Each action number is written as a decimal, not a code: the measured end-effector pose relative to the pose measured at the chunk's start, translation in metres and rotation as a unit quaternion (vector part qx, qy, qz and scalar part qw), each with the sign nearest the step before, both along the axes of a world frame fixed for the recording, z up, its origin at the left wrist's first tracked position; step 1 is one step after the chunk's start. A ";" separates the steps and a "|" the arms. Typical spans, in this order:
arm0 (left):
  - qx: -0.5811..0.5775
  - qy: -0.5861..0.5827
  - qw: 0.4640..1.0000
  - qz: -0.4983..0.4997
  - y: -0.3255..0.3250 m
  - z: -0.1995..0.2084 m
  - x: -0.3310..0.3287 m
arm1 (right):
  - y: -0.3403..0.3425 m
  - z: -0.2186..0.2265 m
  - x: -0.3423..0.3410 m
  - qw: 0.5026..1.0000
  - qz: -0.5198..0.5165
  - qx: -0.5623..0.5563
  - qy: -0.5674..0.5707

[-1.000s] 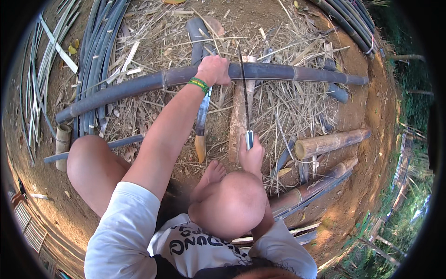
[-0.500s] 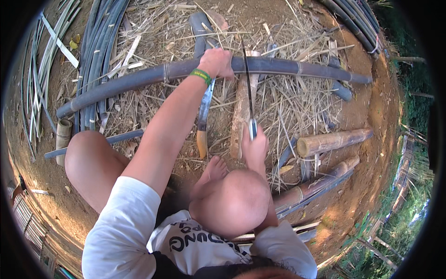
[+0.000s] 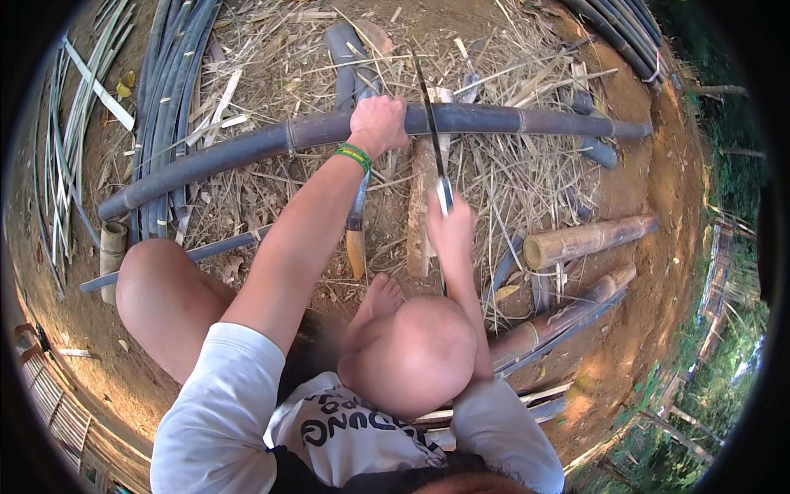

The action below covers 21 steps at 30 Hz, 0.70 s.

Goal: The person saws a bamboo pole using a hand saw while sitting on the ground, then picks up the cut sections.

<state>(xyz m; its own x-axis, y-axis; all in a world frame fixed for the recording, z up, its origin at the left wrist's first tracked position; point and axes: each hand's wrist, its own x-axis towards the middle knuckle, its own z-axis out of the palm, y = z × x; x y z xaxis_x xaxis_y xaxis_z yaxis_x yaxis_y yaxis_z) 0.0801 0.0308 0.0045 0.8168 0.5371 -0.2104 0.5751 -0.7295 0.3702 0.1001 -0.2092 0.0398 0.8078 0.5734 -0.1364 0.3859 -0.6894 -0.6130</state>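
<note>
A long dark bamboo pole (image 3: 477,119) lies crosswise in front of me. My left hand (image 3: 378,125) is closed around it near its middle, a green band on that wrist. Just right of it, the thin dark blade of a hand saw (image 3: 436,136) crosses the pole. My right hand (image 3: 451,226) grips the saw's handle, near my raised knee. Under the pole, beside the blade, runs a rough wooden block (image 3: 421,230). A machete (image 3: 355,247) with a light wooden handle lies below my left forearm, its blade partly hidden by the arm.
Dark split bamboo strips (image 3: 170,99) and pale thin strips (image 3: 82,107) lie at the left. Cut bamboo sections (image 3: 588,241) rest at the right. Straw and shavings (image 3: 502,165) litter the soil. More dark poles (image 3: 613,33) are stacked at the far right.
My right hand and the saw have shifted away from me, the blade sliding across the pole and tilting slightly. My left hand keeps its hold on the bamboo.
</note>
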 end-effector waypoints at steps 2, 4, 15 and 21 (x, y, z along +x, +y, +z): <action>0.007 -0.025 1.000 0.007 -0.004 0.003 0.003 | 0.067 -0.011 0.033 0.999 0.015 0.020 -0.037; 0.019 -0.005 1.000 0.014 0.015 0.006 -0.005 | 0.094 -0.011 0.034 0.999 0.025 0.029 -0.034; 0.044 -0.055 0.997 0.029 -0.019 -0.010 -0.003 | 0.052 -0.007 0.029 0.999 0.029 0.045 0.005; 0.061 -0.034 0.997 0.026 0.001 -0.016 -0.021 | -0.019 -0.010 -0.018 0.998 0.037 0.058 0.010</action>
